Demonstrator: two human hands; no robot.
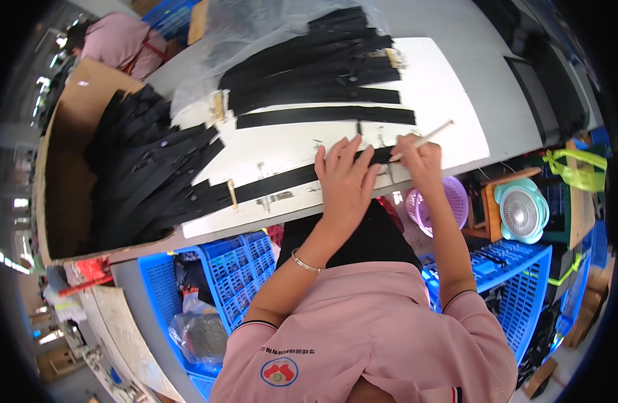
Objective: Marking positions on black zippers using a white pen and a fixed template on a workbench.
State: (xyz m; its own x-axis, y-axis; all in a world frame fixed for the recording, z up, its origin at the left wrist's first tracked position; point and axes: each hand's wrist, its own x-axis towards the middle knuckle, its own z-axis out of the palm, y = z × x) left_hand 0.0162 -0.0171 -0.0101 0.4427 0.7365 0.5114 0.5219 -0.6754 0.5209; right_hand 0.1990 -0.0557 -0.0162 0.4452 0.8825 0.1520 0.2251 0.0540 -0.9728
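Note:
A long black fabric strip (282,182) lies across the white board (450,87) near its front edge. My left hand (344,180) rests flat on this strip with its fingers spread, pressing on it. To its right, my right hand (420,158) is closed around a thin pale pencil (441,129), its tip down at the strip's right end. Just beyond my hands lies another single black strip (322,117). Farther back is a spread pile of black strips (309,67). Dark marks and tape pieces show on the board around the strip.
A cardboard box (46,201) at the left holds a heap of black strips (138,161). Clear plastic sheeting (248,30) lies behind the pile. Below the table are blue crates (161,289), a purple basket (450,201) and a teal fan (522,210). Another person (121,43) is at the far left.

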